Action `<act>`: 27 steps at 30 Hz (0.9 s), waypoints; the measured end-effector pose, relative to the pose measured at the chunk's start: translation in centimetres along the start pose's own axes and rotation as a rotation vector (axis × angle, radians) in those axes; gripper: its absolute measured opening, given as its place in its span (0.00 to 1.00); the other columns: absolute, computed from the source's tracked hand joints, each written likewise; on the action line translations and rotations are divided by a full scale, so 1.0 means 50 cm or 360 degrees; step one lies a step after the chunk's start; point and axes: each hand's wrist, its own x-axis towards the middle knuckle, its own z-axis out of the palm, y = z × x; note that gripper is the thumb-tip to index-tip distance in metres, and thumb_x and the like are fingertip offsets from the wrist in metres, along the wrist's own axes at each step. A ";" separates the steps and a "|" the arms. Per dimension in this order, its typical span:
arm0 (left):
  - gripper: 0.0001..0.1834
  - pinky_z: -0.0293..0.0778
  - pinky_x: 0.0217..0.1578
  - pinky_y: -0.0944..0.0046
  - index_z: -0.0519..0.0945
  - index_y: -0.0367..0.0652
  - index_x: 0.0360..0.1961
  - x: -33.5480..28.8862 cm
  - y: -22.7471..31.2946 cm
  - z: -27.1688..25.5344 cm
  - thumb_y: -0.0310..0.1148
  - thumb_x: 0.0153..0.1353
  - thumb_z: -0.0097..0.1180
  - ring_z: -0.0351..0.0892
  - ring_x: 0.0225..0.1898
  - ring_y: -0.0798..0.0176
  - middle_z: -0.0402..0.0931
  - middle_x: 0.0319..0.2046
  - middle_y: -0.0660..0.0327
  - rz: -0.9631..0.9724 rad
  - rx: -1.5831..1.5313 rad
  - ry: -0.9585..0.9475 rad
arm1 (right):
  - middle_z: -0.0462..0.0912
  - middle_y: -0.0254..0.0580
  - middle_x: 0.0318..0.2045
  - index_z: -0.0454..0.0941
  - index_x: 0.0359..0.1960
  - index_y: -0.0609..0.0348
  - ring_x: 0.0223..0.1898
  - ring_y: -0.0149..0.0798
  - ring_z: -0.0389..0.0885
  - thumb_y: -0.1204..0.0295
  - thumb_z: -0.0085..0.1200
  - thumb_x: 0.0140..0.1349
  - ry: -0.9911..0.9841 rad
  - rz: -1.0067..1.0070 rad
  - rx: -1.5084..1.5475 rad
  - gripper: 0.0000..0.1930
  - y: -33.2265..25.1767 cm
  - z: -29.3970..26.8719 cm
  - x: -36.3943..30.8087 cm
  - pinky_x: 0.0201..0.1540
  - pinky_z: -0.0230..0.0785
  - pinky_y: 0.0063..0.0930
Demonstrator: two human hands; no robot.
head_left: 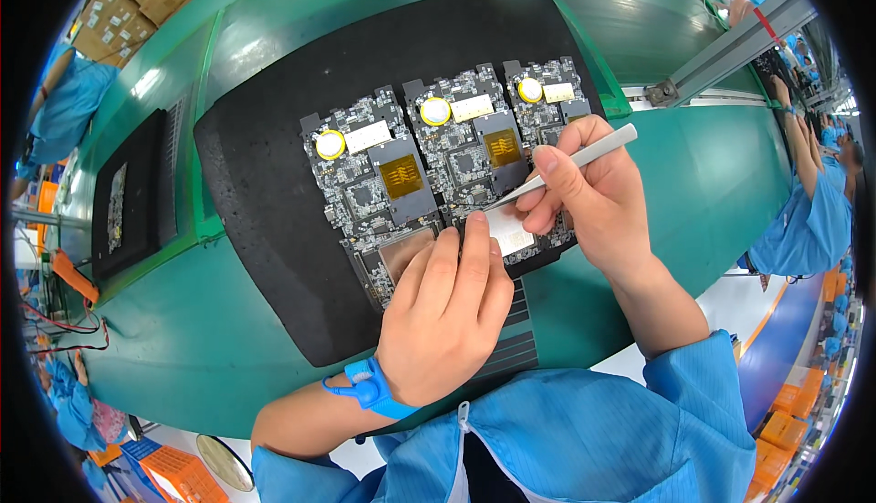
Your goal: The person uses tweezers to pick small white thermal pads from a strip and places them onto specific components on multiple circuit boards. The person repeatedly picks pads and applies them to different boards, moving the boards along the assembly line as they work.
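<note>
Right hand (607,200) pinches silver tweezers (584,155), tips down at the middle circuit board (466,163); beside them the left hand (445,307) stretches its fingers, and I can't tell whether it grips anything. That board sits between two similar boards (356,215) on a black mat (274,183), over the green desk (693,193).
</note>
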 end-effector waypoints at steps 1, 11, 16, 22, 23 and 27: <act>0.11 0.75 0.40 0.59 0.79 0.34 0.34 0.002 -0.001 0.000 0.26 0.47 0.60 0.76 0.41 0.51 0.75 0.43 0.49 0.0009 0.0005 -0.0014 | 0.79 0.40 0.21 0.62 0.36 0.60 0.19 0.26 0.79 0.69 0.51 0.67 0.0004 -0.0014 0.0003 0.11 0.002 0.000 -0.002 0.21 0.71 0.15; 0.16 0.72 0.40 0.59 0.79 0.33 0.38 -0.006 -0.008 -0.010 0.25 0.45 0.57 0.73 0.47 0.52 0.73 0.49 0.49 0.0068 0.0046 -0.0173 | 0.80 0.43 0.22 0.67 0.29 0.60 0.20 0.29 0.78 0.79 0.60 0.56 -0.0040 -0.1230 -0.0920 0.11 0.009 -0.007 -0.062 0.21 0.69 0.18; 0.13 0.73 0.42 0.62 0.81 0.33 0.36 -0.108 0.019 -0.051 0.26 0.46 0.59 0.76 0.46 0.55 0.79 0.42 0.53 0.0345 -0.0269 -0.0237 | 0.78 0.49 0.24 0.60 0.34 0.64 0.23 0.30 0.81 0.81 0.51 0.63 0.0047 -0.0348 -0.0078 0.10 0.019 -0.018 -0.178 0.23 0.74 0.19; 0.13 0.74 0.43 0.62 0.80 0.34 0.38 -0.177 0.026 -0.033 0.27 0.49 0.59 0.77 0.45 0.57 0.78 0.44 0.53 0.0376 -0.0584 -0.0534 | 0.77 0.41 0.22 0.60 0.35 0.63 0.23 0.29 0.82 0.77 0.52 0.64 0.0168 0.0345 -0.0094 0.11 0.105 -0.001 -0.255 0.23 0.76 0.18; 0.13 0.73 0.43 0.62 0.79 0.35 0.38 -0.176 0.026 -0.030 0.27 0.49 0.58 0.77 0.45 0.57 0.78 0.44 0.54 0.0388 -0.0574 -0.0542 | 0.78 0.41 0.22 0.60 0.35 0.63 0.22 0.29 0.82 0.76 0.53 0.64 0.0188 0.0253 -0.0132 0.11 0.115 0.002 -0.256 0.23 0.76 0.18; 0.09 0.72 0.45 0.64 0.78 0.39 0.35 -0.163 0.026 -0.027 0.29 0.52 0.57 0.76 0.46 0.57 0.77 0.46 0.55 0.0439 -0.0529 -0.0628 | 0.78 0.43 0.22 0.60 0.35 0.62 0.22 0.29 0.82 0.76 0.53 0.64 0.0187 0.0232 -0.0164 0.11 0.122 0.004 -0.256 0.22 0.75 0.18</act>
